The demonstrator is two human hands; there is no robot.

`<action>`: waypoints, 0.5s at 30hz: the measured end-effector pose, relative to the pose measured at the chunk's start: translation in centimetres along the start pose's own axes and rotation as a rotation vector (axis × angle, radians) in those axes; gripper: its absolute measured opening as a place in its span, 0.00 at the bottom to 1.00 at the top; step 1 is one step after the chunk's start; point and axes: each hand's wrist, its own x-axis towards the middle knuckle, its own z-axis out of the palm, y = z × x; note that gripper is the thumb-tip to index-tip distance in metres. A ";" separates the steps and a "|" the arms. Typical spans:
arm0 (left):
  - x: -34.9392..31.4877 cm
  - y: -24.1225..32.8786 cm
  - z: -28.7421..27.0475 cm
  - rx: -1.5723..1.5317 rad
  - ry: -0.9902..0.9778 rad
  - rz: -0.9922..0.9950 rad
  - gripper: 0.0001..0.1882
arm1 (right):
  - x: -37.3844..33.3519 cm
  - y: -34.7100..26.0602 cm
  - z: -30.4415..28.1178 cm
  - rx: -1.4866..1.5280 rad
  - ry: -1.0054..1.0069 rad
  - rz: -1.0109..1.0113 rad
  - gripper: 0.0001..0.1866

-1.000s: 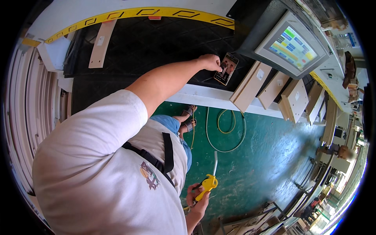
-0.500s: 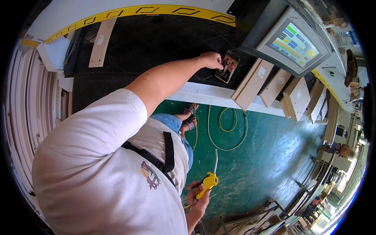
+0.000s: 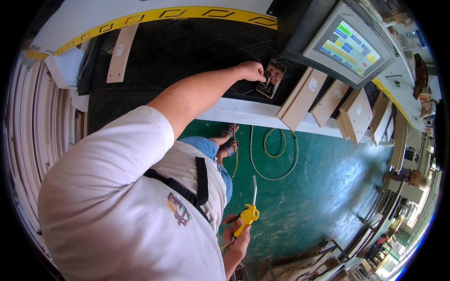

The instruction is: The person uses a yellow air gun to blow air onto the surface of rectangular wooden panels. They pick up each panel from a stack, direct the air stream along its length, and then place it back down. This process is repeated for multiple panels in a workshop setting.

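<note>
My left hand [image 3: 251, 71] reaches over the black surface with its fingers curled together. Its fingertips touch or hover at the left edge of a smartphone [image 3: 272, 80] whose screen shows a picture of people. I see nothing held in those fingers. Lower down, my right hand [image 3: 240, 238] is wrapped around a yellow air blow gun [image 3: 249, 214] with a bent metal nozzle pointing up in the view. Part of the gun's handle is hidden by the fingers.
A grey touchscreen panel [image 3: 349, 44] stands right of the phone. Pale boards [image 3: 302, 98] lie along the white ledge, and one board [image 3: 123, 54] rests at the far left. Coiled hoses [image 3: 274, 152] lie on the green floor [image 3: 318, 187]. Long panels [image 3: 40, 122] are stacked at the left.
The blow gun and my right hand have shifted slightly left. My left hand remains at the phone, its fingers moved only a little. The whole view has shifted slightly.
</note>
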 end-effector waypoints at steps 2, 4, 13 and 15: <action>0.2 -0.2 0.0 0.007 -0.003 0.015 0.20 | 0.1 0.1 0.0 0.015 -0.018 -0.006 0.39; 0.2 -0.2 0.0 -0.002 -0.012 0.021 0.20 | 0.0 0.5 -0.2 -0.017 -0.065 -0.021 0.38; 0.0 -0.3 -0.2 -0.084 -0.042 0.023 0.21 | 0.1 -0.7 0.9 -0.012 0.049 -0.042 0.38; -0.9 -0.5 -0.5 -0.246 -0.018 0.055 0.22 | -0.2 -0.2 1.0 0.087 0.189 -0.083 0.37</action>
